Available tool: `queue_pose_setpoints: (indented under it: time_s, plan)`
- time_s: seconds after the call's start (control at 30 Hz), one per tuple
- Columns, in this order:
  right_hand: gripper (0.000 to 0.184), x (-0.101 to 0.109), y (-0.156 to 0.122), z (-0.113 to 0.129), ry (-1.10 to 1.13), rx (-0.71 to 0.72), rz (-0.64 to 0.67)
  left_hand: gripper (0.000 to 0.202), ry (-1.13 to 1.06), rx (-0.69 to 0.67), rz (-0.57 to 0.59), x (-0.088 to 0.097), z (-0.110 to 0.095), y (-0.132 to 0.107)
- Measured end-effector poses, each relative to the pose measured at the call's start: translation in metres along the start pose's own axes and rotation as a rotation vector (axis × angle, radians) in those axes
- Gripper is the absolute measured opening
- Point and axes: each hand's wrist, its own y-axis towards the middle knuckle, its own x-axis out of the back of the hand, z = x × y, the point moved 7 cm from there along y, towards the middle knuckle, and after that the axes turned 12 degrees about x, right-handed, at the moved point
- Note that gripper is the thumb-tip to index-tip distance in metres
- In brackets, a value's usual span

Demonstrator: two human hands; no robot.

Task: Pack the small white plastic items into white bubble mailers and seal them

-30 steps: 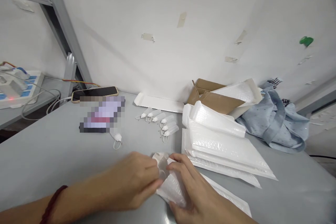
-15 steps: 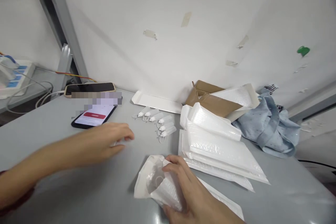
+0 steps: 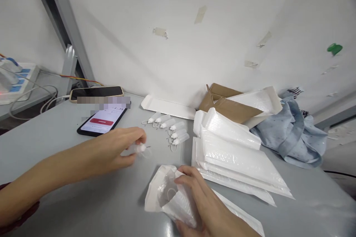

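My left hand [image 3: 122,148] is closed around a small clear needle-tip bottle [image 3: 141,149], its thin tip pointing right and its cap loop blurred. Wrapped round the side of a white bubble mailer [image 3: 174,200], my right hand [image 3: 201,202] keeps its mouth gaping. A clear loop shows inside the mailer; what it belongs to is mostly hidden. Several more needle-tip bottles [image 3: 169,125] lie in a row beyond both hands, each with a looped cap strap. To the right is a stack of white bubble mailers [image 3: 233,155].
Two phones, one dark [image 3: 97,92] and one lit [image 3: 105,118], lie at the back left. A flat white mailer [image 3: 168,107] rests against the wall. An opened cardboard box [image 3: 236,109] and a blue cloth bag [image 3: 289,133] stand at the back right.
The bottle in my left hand now shows past the fingertips, the hand having shifted slightly right. My right hand still grips the mailer. The view has moved a little.
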Motion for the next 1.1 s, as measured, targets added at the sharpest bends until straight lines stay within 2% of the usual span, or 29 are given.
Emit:
queue_pose_setpoints:
  time_s: [0.13, 0.27, 0.43, 0.57, 0.63, 0.73, 0.8, 0.9, 1.0, 1.1]
  plan:
    - [0.066, 0.003, 0.000, 0.001, -0.002, -0.015, 0.001, 0.015, -0.455, 0.072, 0.272, -0.008, -0.026, -0.007]
    - [0.066, 0.003, 0.000, 0.002, 0.014, -0.056, 0.004, 0.012, -0.516, 0.113, 0.435, -0.034, -0.029, -0.005]
    - [0.066, 0.006, -0.002, 0.002, 0.020, -0.092, -0.016, 0.010, -0.294, 0.012, 0.336, -0.052, -0.034, -0.001]
    - [0.062, 0.010, -0.004, -0.002, 0.048, -0.139, 0.009, 0.010, -0.280, -0.050, 0.359, -0.062, -0.046, -0.007]
    - [0.050, 0.015, -0.005, -0.008, 0.032, -0.194, -0.002, 0.009, -0.291, -0.088, 0.379, -0.066, -0.052, -0.010]
    - [0.026, 0.023, -0.004, -0.013, -0.030, -0.228, -0.023, 0.015, -0.259, -0.218, 0.365, -0.068, -0.062, -0.016]
    - [0.024, 0.025, -0.002, -0.015, -0.054, -0.242, -0.032, 0.015, -0.199, -0.272, 0.305, -0.069, -0.064, -0.019]
    - [0.019, 0.026, -0.001, -0.019, -0.031, -0.264, -0.083, 0.010, -0.130, -0.271, 0.220, -0.071, -0.060, -0.021]
    - [0.018, 0.025, -0.001, -0.022, 0.029, -0.274, -0.141, 0.014, -0.221, -0.270, 0.214, -0.070, -0.061, -0.020]
    - [0.018, 0.022, -0.003, -0.024, 0.092, -0.292, -0.188, 0.022, -0.420, -0.315, 0.274, -0.064, -0.069, -0.020]
